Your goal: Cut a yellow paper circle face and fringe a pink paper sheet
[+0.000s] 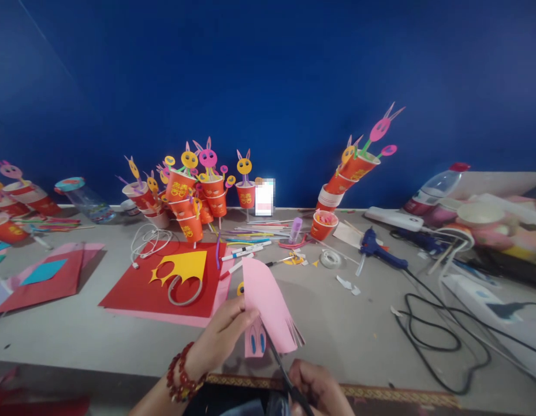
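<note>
A sheet of pink paper (268, 297) is pinched between the thumb and fingers of my left hand (222, 332), just above the table's front edge. Thin slits fringe the sheet's lower right corner. Below my thumb, two blue-centred ear shapes are drawn on a lower part of the paper. My right hand (317, 386) is closed on dark scissors (276, 361), whose blades reach up to the pink paper between the ears and the larger flap. The scissors' handles are partly hidden by my fingers.
To the left lies a red sheet (142, 286) with a yellow paper scrap (192, 263) and a tape ring (184, 300). Stacked red cups (190, 228) with paper bunnies stand behind. Markers (250, 248), a clear tape roll (331, 259), a blue glue gun (383, 249) and looped black cable (461, 341) lie rightward.
</note>
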Demonstrator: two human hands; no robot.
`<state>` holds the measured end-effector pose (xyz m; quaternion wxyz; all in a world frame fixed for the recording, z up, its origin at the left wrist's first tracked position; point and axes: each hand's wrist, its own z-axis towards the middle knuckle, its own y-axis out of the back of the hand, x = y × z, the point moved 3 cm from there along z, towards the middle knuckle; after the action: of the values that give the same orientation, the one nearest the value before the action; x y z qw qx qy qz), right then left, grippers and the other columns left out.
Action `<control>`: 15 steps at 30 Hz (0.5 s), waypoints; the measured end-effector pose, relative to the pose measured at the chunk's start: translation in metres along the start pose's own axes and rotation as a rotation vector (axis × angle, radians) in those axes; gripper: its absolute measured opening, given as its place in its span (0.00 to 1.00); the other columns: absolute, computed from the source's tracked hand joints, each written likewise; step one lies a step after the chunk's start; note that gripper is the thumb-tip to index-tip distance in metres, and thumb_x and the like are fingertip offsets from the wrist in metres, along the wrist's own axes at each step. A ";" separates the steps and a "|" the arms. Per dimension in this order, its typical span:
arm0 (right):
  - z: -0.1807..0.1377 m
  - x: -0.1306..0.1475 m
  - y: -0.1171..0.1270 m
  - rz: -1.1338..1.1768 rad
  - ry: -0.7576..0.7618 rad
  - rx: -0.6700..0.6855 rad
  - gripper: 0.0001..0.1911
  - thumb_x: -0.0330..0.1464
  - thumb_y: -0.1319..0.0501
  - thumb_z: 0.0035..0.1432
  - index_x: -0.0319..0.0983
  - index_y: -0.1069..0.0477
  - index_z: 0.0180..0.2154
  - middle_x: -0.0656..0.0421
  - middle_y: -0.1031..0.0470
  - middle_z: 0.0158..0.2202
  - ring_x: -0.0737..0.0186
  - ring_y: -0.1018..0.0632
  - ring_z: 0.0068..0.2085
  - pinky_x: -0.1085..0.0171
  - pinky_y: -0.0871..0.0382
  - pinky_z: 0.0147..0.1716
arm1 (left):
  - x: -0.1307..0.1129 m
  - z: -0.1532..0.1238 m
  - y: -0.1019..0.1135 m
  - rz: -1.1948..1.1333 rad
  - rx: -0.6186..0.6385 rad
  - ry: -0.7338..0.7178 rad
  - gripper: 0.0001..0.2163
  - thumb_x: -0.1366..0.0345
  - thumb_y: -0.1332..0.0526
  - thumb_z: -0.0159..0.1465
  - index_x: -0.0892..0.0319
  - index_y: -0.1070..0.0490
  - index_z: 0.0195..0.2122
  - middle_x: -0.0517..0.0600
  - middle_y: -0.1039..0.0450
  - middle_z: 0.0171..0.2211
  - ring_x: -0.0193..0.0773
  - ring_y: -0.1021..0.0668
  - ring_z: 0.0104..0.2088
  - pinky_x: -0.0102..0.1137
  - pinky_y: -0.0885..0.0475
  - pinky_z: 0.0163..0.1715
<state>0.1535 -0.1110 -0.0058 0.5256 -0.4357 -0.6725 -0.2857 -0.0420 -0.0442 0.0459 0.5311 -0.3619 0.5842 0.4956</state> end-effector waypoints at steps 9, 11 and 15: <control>0.002 -0.008 0.005 -0.063 0.015 -0.015 0.36 0.66 0.38 0.41 0.41 0.46 0.23 0.68 0.48 0.19 0.71 0.46 0.23 0.67 0.54 0.23 | 0.003 0.001 0.003 0.015 -0.024 0.002 0.13 0.58 0.42 0.66 0.58 0.29 0.27 0.47 0.31 0.26 0.37 0.31 0.28 0.28 0.33 0.30; 0.004 -0.015 0.006 -0.065 0.030 -0.020 0.36 0.66 0.38 0.41 0.41 0.46 0.23 0.68 0.47 0.19 0.71 0.46 0.23 0.67 0.54 0.22 | 0.003 0.001 0.004 -0.013 -0.054 0.009 0.12 0.57 0.41 0.65 0.57 0.26 0.28 0.48 0.29 0.27 0.39 0.30 0.29 0.29 0.32 0.31; 0.007 -0.029 0.005 -0.056 0.063 -0.040 0.35 0.65 0.37 0.40 0.42 0.45 0.22 0.67 0.45 0.17 0.71 0.45 0.21 0.68 0.54 0.20 | 0.005 0.001 0.004 -0.056 -0.100 0.038 0.11 0.57 0.39 0.64 0.56 0.24 0.28 0.48 0.27 0.26 0.40 0.29 0.29 0.30 0.31 0.30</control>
<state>0.1568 -0.1109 -0.0358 0.5297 -0.4178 -0.6617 -0.3271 -0.0467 -0.0417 0.0418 0.5148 -0.4133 0.5584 0.5023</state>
